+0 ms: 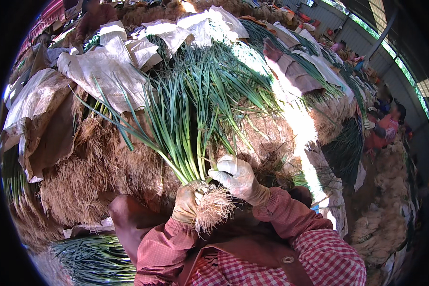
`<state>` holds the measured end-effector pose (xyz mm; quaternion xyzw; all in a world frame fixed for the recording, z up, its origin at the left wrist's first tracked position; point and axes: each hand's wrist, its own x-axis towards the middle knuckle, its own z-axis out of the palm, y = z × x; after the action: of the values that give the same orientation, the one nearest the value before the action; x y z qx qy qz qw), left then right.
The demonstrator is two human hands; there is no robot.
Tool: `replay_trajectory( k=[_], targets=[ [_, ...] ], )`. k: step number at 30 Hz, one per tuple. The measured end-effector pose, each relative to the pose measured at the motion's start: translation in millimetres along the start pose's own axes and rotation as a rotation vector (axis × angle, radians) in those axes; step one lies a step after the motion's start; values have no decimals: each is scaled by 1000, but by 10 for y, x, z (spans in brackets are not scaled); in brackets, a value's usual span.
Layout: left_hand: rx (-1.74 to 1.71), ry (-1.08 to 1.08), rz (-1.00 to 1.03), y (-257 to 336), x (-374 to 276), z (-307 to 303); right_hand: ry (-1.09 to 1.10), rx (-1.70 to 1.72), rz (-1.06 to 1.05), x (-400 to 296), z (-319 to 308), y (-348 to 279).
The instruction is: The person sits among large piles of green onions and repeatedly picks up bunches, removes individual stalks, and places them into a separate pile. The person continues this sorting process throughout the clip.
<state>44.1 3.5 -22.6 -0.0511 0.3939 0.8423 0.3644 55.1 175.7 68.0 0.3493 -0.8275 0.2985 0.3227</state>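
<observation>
My gloved left hand is wrapped around the lower stems of a bunch of green onions. Their pale, stringy roots spill out beside that hand, and the green leaves fan away from me. Just right of the bunch, my gloved right hand has its thumb and fingers bent around the lower end of a thin, brownish, withered leaf. Beyond both hands lies a large heap of green onions, its root ends facing me.
Matted roots are piled in front and to the left, partly under woven sacks. More green onions lie by my left leg. A strip of sunlight crosses the heap. A person sits at the right; another person is at the far left.
</observation>
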Motion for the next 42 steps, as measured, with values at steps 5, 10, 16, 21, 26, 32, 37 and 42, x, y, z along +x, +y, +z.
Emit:
replay_trajectory(
  k=[5, 10, 16, 21, 26, 32, 37, 42],
  targets=[
    [-410, -15, -198, 93, -138, 190, 514, 492, 844, -168, -407, 439],
    [-409, -115, -239, 38, -27, 226, -80, 1072, 1339, -394, 395, 473],
    [-73, 102, 9, -23, 21, 101, -205, 902, 1287, -149, 364, 248],
    [-310, 72, -113, 104, -50, 275, 543, 1014, 1031, -139, -221, 734],
    [-433, -160, -167, 273, -255, 190, 935, 782, 831, -610, -1849, 956],
    [-283, -93, 121, 456, -329, 306, 146, -20, 1083, -1011, -1070, 713],
    [70, 1, -64, 83, -115, 249, -616, -541, 1245, -536, -260, 1357],
    [-202, 118, -110, 126, -64, 269, 55, 186, 1060, -370, 108, 1166]
  ],
)
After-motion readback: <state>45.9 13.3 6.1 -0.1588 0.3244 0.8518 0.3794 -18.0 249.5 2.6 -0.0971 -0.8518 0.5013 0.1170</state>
